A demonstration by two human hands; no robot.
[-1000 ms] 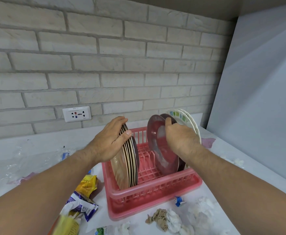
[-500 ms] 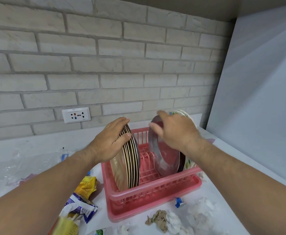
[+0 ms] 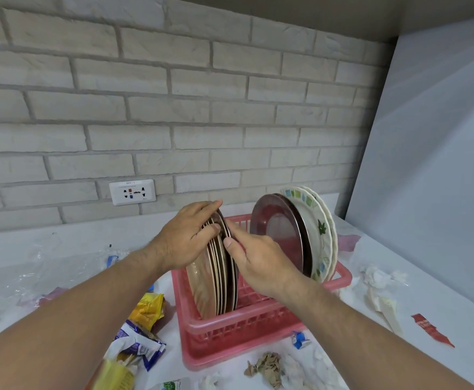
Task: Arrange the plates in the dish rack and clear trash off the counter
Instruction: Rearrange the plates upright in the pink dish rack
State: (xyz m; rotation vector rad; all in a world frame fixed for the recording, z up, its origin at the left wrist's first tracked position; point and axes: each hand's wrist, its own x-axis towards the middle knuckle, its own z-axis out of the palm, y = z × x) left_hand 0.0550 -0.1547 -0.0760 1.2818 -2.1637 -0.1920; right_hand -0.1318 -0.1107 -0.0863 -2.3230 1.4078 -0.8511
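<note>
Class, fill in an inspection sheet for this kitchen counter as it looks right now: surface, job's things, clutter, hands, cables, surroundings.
Surface: white counter, littered.
Job's things: pink dish rack; brown plate stack upright at its left; maroon plates and patterned white plates leaning at its right.
Clutter: snack wrappers, crumpled tissues, brown paper wad, red scrap, clear plastic.
Hands: left hand and right hand both grip the brown stack.
Cables: nothing seen.
Surroundings: brick wall, wall socket.
</note>
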